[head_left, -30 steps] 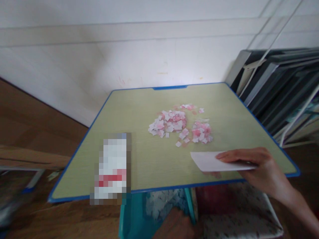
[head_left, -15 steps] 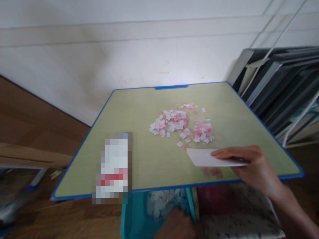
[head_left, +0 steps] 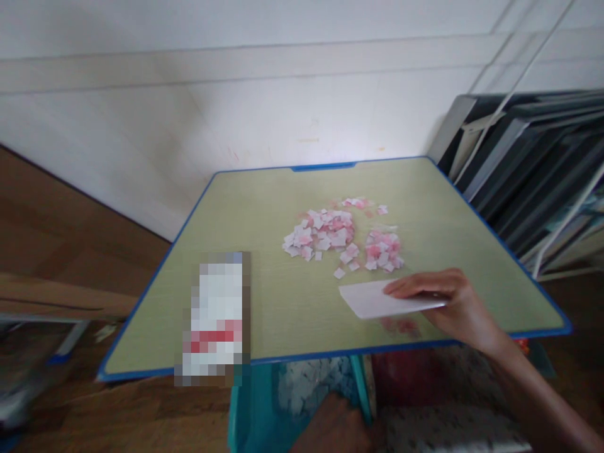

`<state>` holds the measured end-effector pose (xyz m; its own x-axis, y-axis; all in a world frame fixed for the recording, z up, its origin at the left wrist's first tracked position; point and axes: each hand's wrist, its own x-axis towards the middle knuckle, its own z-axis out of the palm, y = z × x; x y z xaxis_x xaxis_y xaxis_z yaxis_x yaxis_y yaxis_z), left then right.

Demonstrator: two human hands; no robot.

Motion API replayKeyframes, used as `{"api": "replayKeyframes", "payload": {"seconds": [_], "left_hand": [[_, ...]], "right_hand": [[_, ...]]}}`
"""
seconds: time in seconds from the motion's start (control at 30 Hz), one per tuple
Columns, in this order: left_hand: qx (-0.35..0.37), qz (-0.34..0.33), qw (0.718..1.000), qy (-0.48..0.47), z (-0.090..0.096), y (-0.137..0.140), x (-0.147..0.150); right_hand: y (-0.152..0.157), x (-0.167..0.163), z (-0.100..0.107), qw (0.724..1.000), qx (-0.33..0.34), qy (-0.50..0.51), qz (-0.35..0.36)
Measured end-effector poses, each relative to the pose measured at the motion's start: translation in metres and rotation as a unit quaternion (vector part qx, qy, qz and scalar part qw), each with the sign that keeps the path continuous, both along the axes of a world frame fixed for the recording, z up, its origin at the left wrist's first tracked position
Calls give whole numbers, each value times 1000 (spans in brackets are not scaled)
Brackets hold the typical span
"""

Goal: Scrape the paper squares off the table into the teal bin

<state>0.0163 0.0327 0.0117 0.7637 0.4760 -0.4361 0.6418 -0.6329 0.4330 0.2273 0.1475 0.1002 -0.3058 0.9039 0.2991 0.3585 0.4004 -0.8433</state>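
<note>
My right hand [head_left: 448, 308] grips a flat white card [head_left: 377, 301] between thumb and fingers, tilted just above the near right part of the yellow-green table [head_left: 292, 314]. Beyond the card lie small white and pink paper squares [head_left: 325, 229] in a larger heap, with a smaller heap [head_left: 383, 250] to its right and loose bits about them. Below the table's near edge, my left hand [head_left: 335, 425] is curled at the teal tray [head_left: 240, 402], by white paper squares [head_left: 309, 384] in it. Its fingertips and anything in them are hidden.
A blurred-out white and red box [head_left: 219, 308] lies at the table's left side. A white wall [head_left: 255, 113] stands behind. Dark flat panels [head_left: 533, 145] lean in a rack at right, and brown cardboard [head_left: 70, 239] is at left. Pink smudges [head_left: 399, 326] mark the table near the card.
My right hand has moved a little to the left with the white card, bringing it closer to the heaps. My left hand stays at the teal tray.
</note>
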Motion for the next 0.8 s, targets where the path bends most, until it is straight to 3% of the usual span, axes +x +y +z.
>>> {"api": "replayKeyframes", "payload": {"seconds": [0.2,0.37,0.43,0.5,0.57,0.6,0.7,0.8], "left_hand": [[0,5,1000,-19,4,2,-1],[-15,4,1000,3,7,3,1],[-9,2,1000,1,6,3,1],[-11,2,1000,-12,5,3,1],[-8,0,1000,-24,5,4,0],[-3,-1,1000,-25,6,5,0],[5,-14,1000,-16,6,7,0],[-10,-5,1000,-25,-1,5,-1]], "right_hand": [[-4,31,-1,993,16,-10,116],[-15,62,7,990,10,-24,140],[-17,74,12,994,-15,-35,100],[-15,88,17,996,-55,-77,4],[-7,100,20,980,-110,-138,-96],[-2,105,21,970,-144,-159,-114],[17,108,17,956,-223,-159,-101],[30,93,13,958,-241,-141,-69]]}}
